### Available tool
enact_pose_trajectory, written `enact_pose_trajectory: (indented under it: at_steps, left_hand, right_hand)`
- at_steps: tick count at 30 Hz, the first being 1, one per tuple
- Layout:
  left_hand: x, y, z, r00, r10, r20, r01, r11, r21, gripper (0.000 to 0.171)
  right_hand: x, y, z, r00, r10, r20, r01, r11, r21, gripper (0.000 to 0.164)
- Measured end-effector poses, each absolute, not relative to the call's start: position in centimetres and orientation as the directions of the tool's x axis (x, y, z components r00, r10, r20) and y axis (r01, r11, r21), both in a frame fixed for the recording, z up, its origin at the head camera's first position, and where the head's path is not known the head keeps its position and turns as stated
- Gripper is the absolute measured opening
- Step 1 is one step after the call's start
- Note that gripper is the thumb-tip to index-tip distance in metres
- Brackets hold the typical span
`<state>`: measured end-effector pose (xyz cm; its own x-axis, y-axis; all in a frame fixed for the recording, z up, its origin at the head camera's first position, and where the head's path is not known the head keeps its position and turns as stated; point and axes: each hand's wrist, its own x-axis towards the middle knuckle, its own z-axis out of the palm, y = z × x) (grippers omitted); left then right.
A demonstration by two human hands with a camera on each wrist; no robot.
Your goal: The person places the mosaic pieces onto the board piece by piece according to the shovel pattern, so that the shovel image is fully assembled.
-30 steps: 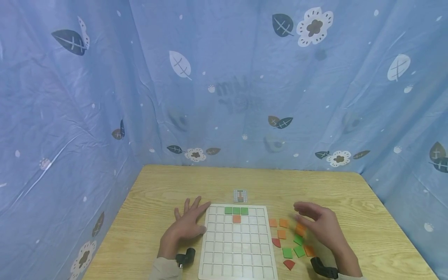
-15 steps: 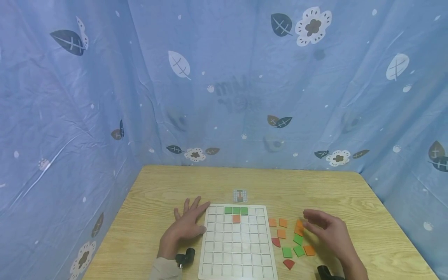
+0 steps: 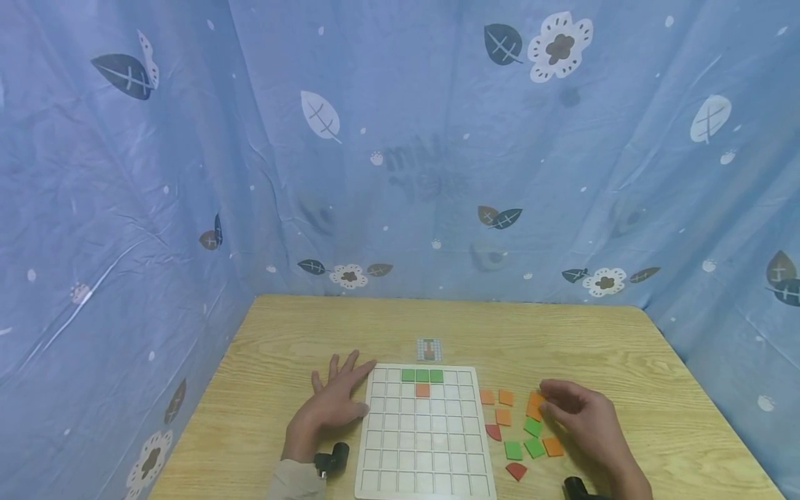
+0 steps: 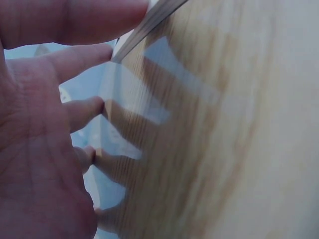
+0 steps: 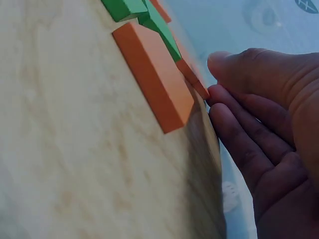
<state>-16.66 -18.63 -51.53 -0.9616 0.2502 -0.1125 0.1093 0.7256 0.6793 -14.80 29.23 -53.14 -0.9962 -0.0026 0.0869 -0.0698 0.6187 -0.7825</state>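
Observation:
My left hand (image 3: 337,403) lies along the left edge of the white grid board (image 3: 409,441), fingers spread on the table. Its thumb (image 4: 75,20) touches the board's side, and the index fingertip is at the far left corner. Right of the board, my right hand (image 3: 584,417) is beside an orange piece (image 3: 535,404), its fingers loosely bent. In the right wrist view the fingertips meet the far end of that orange piece (image 5: 194,79), while the thumb stands a little apart. On the board sit three green squares (image 3: 422,376) in the top row and an orange square (image 3: 422,390) below the middle one.
Loose pieces lie between board and right hand: orange squares (image 3: 503,417), green squares (image 3: 513,451) and red quarter-circles (image 3: 516,471). A small pattern card (image 3: 429,350) lies beyond the board on the wooden table (image 3: 300,333). Blue curtain (image 3: 400,173) surrounds the table.
My right hand has drawn back to the right from over the orange and green pieces, then come slightly left beside the orange piece. My left hand and the board have stayed put.

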Motion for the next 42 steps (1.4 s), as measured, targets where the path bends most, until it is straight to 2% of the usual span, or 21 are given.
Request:
enact_pose_trajectory:
  at_steps: [16, 42]
  left_hand:
    - [-16.61, -18.73, -51.47, -0.957, 0.261, -0.123, 0.107, 0.716, 0.69, 0.09]
    - [-16.68, -18.78, -51.7, -0.958, 0.266, -0.111, 0.115, 0.706, 0.699, 0.09]
  right_hand:
    - [-15.34, 29.21, -53.26, -0.996, 0.002, 0.091, -0.065, 0.688, -0.723, 0.036]
    - [-15.54, 29.51, -53.37, -0.994, -0.012, 0.112, -0.088, 0.702, -0.706, 0.038]
